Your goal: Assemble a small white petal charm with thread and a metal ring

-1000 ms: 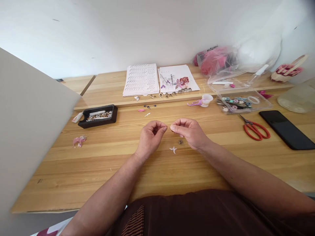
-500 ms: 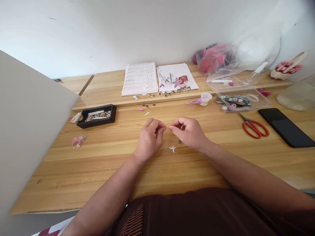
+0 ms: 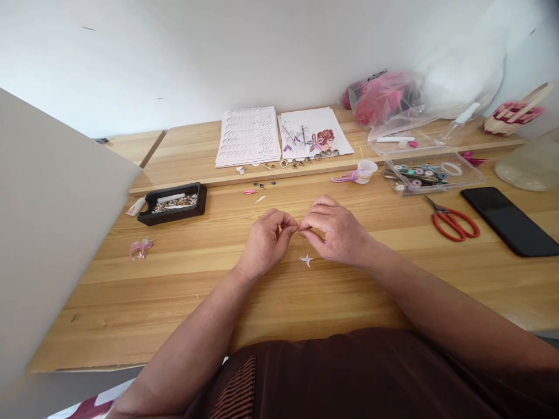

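The left forearm (image 3: 187,334) and right forearm (image 3: 437,299) slant inward. The left hand (image 3: 265,243) and right hand (image 3: 340,234) almost meet, thumbs and index fingers (image 3: 285,220) pinched together, the right's other fingers loosely bent.

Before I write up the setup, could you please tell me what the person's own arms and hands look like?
The left hand and right hand are ungloved, with no watch or bracelet visible on either wrist. The forearms are bare; any sleeve edges are unclear. The person wears a dark brown top with a striped patch at the lower left.
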### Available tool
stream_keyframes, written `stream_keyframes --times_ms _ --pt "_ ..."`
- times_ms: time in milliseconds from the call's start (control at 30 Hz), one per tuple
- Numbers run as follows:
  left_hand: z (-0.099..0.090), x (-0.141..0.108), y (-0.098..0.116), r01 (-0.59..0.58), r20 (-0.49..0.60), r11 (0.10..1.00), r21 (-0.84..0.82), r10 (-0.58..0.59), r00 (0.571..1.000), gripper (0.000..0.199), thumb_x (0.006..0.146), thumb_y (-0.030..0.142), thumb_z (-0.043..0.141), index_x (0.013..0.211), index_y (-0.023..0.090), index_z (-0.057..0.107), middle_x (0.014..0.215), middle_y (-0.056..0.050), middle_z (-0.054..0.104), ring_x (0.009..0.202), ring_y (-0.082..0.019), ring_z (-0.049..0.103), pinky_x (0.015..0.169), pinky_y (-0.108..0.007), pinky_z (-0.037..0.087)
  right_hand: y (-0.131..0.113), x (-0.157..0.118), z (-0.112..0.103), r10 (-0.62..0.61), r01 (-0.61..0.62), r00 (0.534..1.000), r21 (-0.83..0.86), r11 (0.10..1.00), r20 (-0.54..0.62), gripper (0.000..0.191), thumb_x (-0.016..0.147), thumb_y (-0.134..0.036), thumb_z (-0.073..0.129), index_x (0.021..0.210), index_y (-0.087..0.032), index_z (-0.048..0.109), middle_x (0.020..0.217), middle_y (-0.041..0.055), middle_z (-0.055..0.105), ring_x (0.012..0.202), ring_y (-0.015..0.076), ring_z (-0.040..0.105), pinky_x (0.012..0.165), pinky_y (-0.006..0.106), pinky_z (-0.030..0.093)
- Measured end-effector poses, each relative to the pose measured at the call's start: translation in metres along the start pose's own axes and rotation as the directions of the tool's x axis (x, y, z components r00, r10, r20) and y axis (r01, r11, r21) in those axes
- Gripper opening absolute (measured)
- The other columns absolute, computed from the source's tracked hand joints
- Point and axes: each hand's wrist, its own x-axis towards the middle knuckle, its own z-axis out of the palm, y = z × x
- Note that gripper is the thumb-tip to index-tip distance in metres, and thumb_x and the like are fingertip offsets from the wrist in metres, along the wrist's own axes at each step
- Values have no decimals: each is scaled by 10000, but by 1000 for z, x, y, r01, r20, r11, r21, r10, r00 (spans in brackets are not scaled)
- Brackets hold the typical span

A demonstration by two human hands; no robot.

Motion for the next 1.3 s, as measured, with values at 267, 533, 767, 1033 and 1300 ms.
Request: stream_keyframes --times_ms 267,533,767,1033,1300 --pt "-9 3 8 283 184 951 -122 -259 948 124 815 283 666 756 175 674 543 45 512 488 -86 383 474 -223 294 2 2 -11 -34 12 992 166 986 126 131 854 -127 569 766 -201 631 720 32 623 780 201 536 799 345 414" --pt "-17 7 8 492 473 827 -273 -330 817 143 730 306 714 722 166 689 603 20 561 540 -90 422 513 -231 311 -5 5 -26 13 -131 949 356 925 316 120 858 -155 583 761 -195 640 764 14 659 773 164 550 815 319 414" --pt "-16 6 10 750 732 453 -482 -261 629 164 654 280 777 670 169 657 557 33 468 466 -52 317 449 -215 179 -3 6 -36 109 -487 837 637 598 537 120 847 -297 662 806 -184 659 715 -18 580 631 116 448 619 264 365" --pt "-9 6 11 649 539 314 -693 -373 755 333 673 337 857 882 163 665 563 82 404 433 -17 204 442 -209 102 1 4 -12 469 -560 786 786 261 404 259 768 -405 748 777 -167 644 727 -5 578 612 100 447 577 255 342" --pt "-10 5 13 527 395 709 -468 -366 843 329 780 457 757 813 145 657 593 53 467 514 -56 312 492 -231 213 -1 -9 -6 614 -638 690 723 266 383 276 692 -402 775 720 -164 637 669 -14 552 581 99 428 556 267 329"
